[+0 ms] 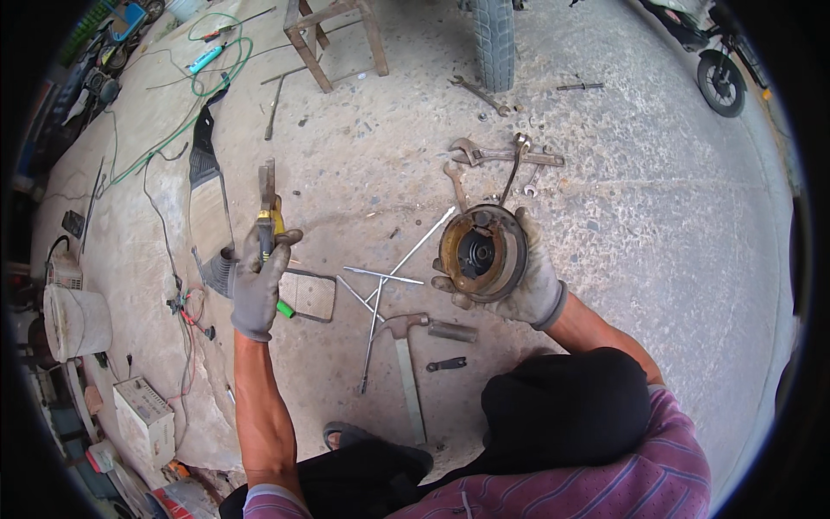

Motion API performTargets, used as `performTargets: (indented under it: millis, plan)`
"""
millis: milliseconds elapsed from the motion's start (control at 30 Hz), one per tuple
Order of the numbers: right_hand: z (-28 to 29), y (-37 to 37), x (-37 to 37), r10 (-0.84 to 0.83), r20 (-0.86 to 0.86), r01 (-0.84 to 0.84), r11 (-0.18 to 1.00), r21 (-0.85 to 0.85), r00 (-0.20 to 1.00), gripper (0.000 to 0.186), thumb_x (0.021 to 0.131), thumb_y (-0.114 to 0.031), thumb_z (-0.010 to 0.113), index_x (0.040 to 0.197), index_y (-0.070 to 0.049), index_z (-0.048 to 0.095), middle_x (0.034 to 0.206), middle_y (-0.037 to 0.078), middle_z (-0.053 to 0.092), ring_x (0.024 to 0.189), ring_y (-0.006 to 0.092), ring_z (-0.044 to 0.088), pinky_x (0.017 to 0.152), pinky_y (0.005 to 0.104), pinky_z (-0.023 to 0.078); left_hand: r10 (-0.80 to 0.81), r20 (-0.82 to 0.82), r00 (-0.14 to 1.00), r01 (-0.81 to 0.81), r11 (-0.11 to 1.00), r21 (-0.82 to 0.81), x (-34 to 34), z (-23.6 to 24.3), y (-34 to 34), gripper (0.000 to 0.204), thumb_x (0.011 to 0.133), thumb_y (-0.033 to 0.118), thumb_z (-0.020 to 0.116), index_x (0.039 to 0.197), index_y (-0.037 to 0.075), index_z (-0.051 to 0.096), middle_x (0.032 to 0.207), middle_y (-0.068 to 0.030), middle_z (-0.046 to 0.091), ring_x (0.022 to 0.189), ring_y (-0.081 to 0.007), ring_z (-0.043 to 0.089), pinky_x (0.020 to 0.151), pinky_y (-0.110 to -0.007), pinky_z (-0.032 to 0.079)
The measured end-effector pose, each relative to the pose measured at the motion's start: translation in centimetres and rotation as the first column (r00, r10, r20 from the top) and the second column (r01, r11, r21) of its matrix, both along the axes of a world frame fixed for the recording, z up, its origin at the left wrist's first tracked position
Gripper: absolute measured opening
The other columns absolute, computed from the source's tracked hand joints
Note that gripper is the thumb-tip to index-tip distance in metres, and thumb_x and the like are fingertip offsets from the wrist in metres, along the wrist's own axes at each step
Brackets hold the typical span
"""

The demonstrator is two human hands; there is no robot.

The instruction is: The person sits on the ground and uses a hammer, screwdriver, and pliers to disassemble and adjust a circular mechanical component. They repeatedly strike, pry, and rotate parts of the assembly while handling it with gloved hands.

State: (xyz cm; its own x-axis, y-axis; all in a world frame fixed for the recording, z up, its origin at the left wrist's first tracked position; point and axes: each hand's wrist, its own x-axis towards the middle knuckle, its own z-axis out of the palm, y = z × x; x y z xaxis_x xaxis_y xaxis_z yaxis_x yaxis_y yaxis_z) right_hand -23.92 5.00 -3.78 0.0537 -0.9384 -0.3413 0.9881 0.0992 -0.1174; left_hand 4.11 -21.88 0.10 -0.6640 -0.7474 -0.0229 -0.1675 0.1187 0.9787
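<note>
My left hand [258,294], in a grey glove, is closed around a pair of pliers [267,195] with yellow and black handles, its jaws pointing away from me. In my gloved right hand [538,290] is a round, rusty metal drum [468,275], its hollow side facing up and a dark hub at its centre. The two hands are well apart, and the pliers do not touch the drum. Just beyond the drum lie an adjustable wrench [497,156] and a smaller spanner [455,183]. A thin rod-like tool [516,173] shows behind its rim.
On the concrete between my arms lie a cross-shaped wheel wrench [378,298], a hammer [405,355] and a metal tube [452,332]. A wooden stool [335,19] and a tyre [494,48] stand ahead. Leftward are cables, a white bucket [79,322] and a metal box [145,415].
</note>
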Motion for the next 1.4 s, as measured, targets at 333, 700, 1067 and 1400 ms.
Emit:
performTargets:
  millis: [333,700,1067,1400]
  plan:
    - [0.1,-1.0,1.2,0.009,-0.015,-0.009,1.0,-0.011,1.0,0.09,0.086,-0.083,0.049,0.145,-0.014,0.052,0.139,0.016,0.059,0.125,0.0416,0.058,0.092,0.0641,0.054,-0.375,0.149,0.915,0.401,0.888,-0.224,-3.2,-3.1,9.4,0.068,0.076,0.014,0.073,0.142,0.012,0.058,0.159,-0.0251,0.034,0.146,-0.041,0.035,0.116,-0.049,0.034]
    - [0.7,-0.6,2.5,-0.034,-0.049,0.037,0.997,0.066,0.998,0.073,0.094,-0.072,0.05,0.141,-0.017,0.055,0.138,0.011,0.06,0.123,0.0321,0.061,0.096,0.0581,0.054,-0.127,0.401,0.907,0.394,0.591,-0.704,-5.7,-1.4,10.8,0.066,0.069,0.026,0.079,0.133,0.017,0.065,0.153,-0.0327,0.035,0.138,-0.05,0.038,0.11,-0.065,0.029]
    - [1.3,1.0,3.0,0.03,-0.1,-0.025,0.998,0.049,0.995,0.069,0.097,-0.069,0.047,0.143,-0.017,0.051,0.14,0.01,0.058,0.123,0.0311,0.061,0.09,0.0581,0.058,-0.288,0.441,0.85,0.526,0.521,-0.672,-6.1,0.2,11.1,0.06,0.071,0.025,0.08,0.128,0.015,0.066,0.149,-0.0277,0.041,0.134,-0.0455,0.045,0.109,-0.066,0.032]
    - [1.5,1.6,3.1,0.052,-0.204,-0.033,0.995,0.092,0.978,0.068,0.097,-0.069,0.048,0.143,-0.018,0.05,0.138,0.012,0.059,0.117,0.03,0.064,0.083,0.0551,0.061,-0.309,0.46,0.832,0.554,0.48,-0.68,-5.6,-0.2,11.3,0.056,0.069,0.025,0.083,0.121,0.013,0.067,0.147,-0.0258,0.044,0.132,-0.0433,0.047,0.108,-0.066,0.033]
